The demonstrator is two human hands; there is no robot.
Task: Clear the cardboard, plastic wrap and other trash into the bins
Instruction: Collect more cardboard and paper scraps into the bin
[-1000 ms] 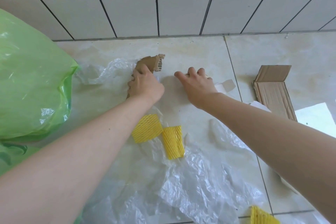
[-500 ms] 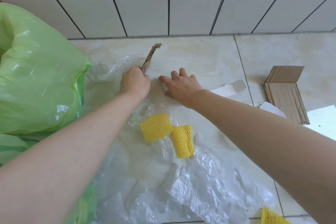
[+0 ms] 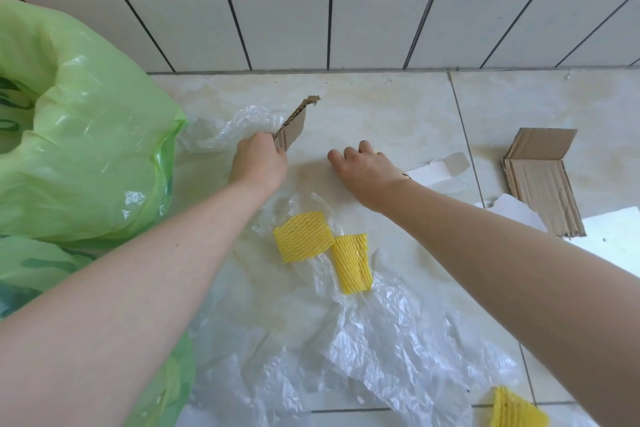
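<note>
My left hand (image 3: 258, 161) is shut on a torn brown cardboard scrap (image 3: 294, 121), which it holds on edge just above the floor, right of the green bin bag (image 3: 86, 149). My right hand (image 3: 367, 163) lies palm down on the floor tile with its fingers curled. A sliver of brown scrap (image 3: 405, 176) shows at its wrist, and the hand hides whether it grips it. Crumpled clear plastic wrap (image 3: 381, 340) spreads over the floor under both forearms.
Two yellow foam nets (image 3: 301, 236) (image 3: 351, 263) lie on the wrap and a third yellow foam net (image 3: 516, 409) at the bottom right. At right lie a folded corrugated cardboard piece (image 3: 540, 184), a white card (image 3: 440, 172) and white paper (image 3: 616, 239). The tiled wall (image 3: 329, 28) closes the far side.
My left hand has turned the cardboard scrap on edge and shifted it left toward the green bag. My right hand has slid a little to the left on the floor.
</note>
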